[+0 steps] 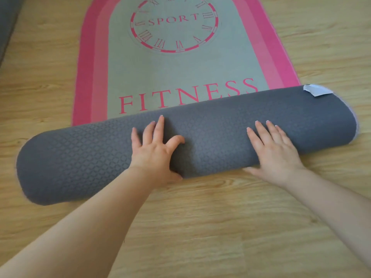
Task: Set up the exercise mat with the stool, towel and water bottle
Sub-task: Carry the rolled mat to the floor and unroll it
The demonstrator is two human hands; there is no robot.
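The left hand (155, 149) is laid flat on the rolled part of the exercise mat (170, 65), fingers spread wide and the thumb hooked round the near side of the roll; nothing is gripped. The right hand (275, 153) is pressed palm-down on the same roll, further to the right, fingers stretched out and close together, the thumb low against the floor (200, 227). Both forearms are seen reaching in from the near edge of the view.

The roll (80, 157) is dark grey with a small diamond texture. It lies slantwise across the floor, its left end nearer and its right end further away. A small pale label (316, 90) is seen near the right end.

Beyond the roll, the unrolled part of the mat is spread flat on the floor. Its face is grey-green with a broad pink border, the word FITNESS in pink just behind the roll, and a pink clock-face ring bearing the word SPORT further off. Its far end is cut off by the top of the view.

Bare floor is open on the left and right of the mat and in front of the roll. The floor is light wood-grain board. A dark grey strip (6, 27) is seen at the far left corner; what it is cannot be told.
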